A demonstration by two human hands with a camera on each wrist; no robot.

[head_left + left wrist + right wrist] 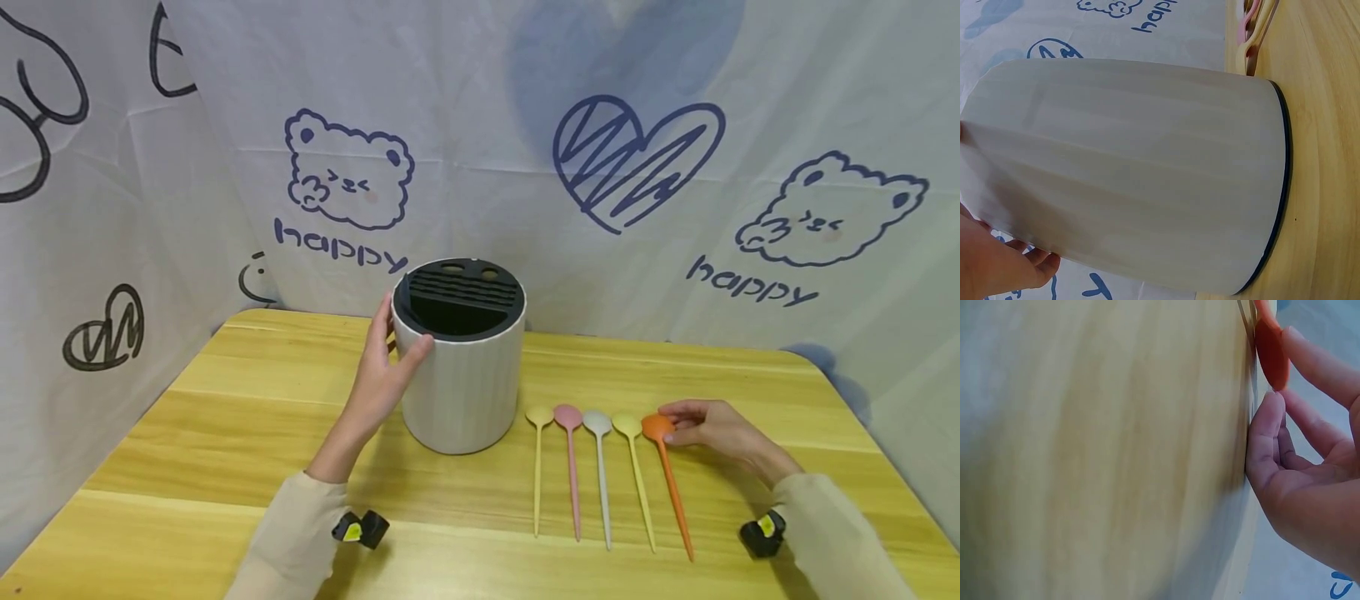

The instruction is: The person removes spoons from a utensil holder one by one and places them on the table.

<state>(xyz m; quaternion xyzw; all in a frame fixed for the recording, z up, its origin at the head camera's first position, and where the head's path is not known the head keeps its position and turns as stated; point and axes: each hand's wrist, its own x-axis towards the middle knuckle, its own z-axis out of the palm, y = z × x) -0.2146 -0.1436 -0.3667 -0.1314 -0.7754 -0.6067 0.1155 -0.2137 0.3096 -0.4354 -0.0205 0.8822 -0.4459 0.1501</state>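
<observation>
A white ribbed utensil holder (461, 392) with a black slotted top (465, 300) stands upright on the table. My left hand (386, 375) grips its upper left side, thumb at the front near the rim, fingers round the back; its ribbed wall (1129, 169) fills the left wrist view. On the right lies an orange spoon (671, 475), handle toward me. Thumb and fingertips of my right hand (716, 429) pinch its bowl (1271, 355) at the edge. Left of it lie a yellow spoon (636, 467), a grey spoon (601, 458), a pink spoon (572, 458) and a pale yellow spoon (538, 454).
The wooden table (225, 417) carries the holder and the row of spoons, which lie side by side just right of the holder. A white cloth (480, 192) with bear and heart drawings hangs behind the table and along its left side.
</observation>
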